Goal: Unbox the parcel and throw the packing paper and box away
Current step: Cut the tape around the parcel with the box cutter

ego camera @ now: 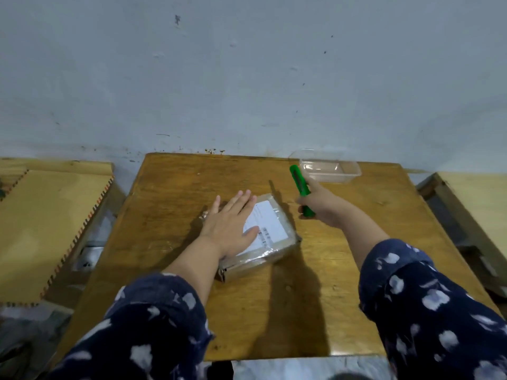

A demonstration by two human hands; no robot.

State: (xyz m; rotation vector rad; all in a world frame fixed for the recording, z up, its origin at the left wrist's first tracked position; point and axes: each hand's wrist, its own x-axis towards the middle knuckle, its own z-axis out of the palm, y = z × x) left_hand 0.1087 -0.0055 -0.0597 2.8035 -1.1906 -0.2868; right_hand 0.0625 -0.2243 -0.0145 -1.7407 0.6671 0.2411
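Observation:
A flat brown parcel (277, 237), wrapped in clear tape and bearing a white shipping label, lies in the middle of the wooden table (170, 187). My left hand (233, 223) rests flat on its top with the fingers straight and spread, covering its left half. My right hand (321, 207) grips a green utility knife (300, 185) just right of the parcel, a little above the table. The knife points away from me toward the wall; whether its blade is out cannot be told.
A clear plastic container (329, 167) stands at the table's far right corner, close behind the knife. Other wooden furniture flanks the table: a notched-edge piece (46, 220) on the left and another (472, 198) on the right. A grey wall rises behind.

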